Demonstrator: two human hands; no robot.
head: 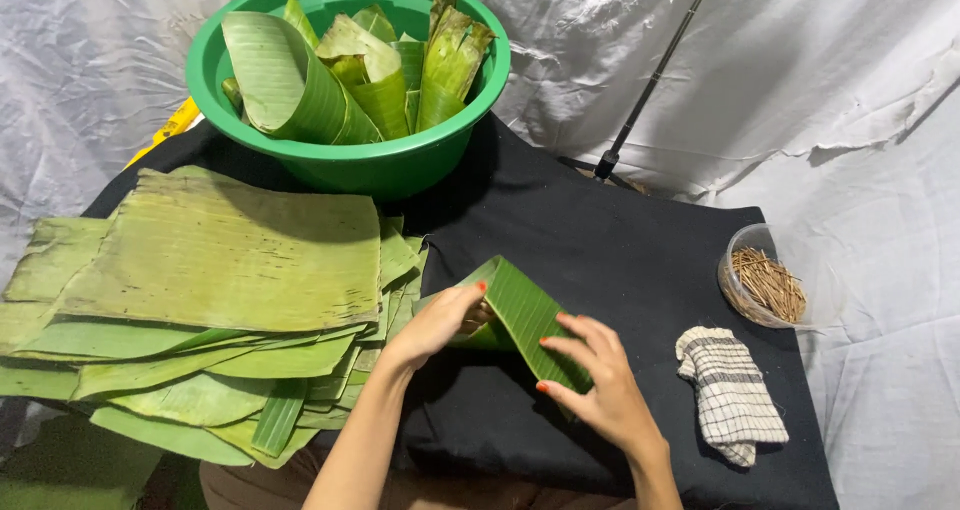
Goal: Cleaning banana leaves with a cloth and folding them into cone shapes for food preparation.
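Two hands work one banana leaf piece (pixel 525 320) near the middle of the black-covered table (pixel 620 240). My left hand (pixel 440 322) curls around the leaf's near-left end, fingers tucked into the fold. My right hand (pixel 598 380) lies half open, fingertips pressing the leaf's right edge down against the cloth. The leaf stands partly rolled, peaked like a tent; by my judgement the cone is begun but not closed or pinned.

Finished work: the green basin (pixel 350 160) at the far edge holds rolled leaf cones (pixel 300 90). I count about five or six; overlap prevents an exact figure.

Remaining work: one stack of flat leaf sheets (pixel 220 260) covers the left side of the table. It holds well over ten sheets; the exact count cannot be read. On that showing, more is left than done.

Other items: one clear container of thin wooden sticks (pixel 765 285) at the right edge, too many to count, and one folded checked cloth (pixel 730 395) near the front right corner.
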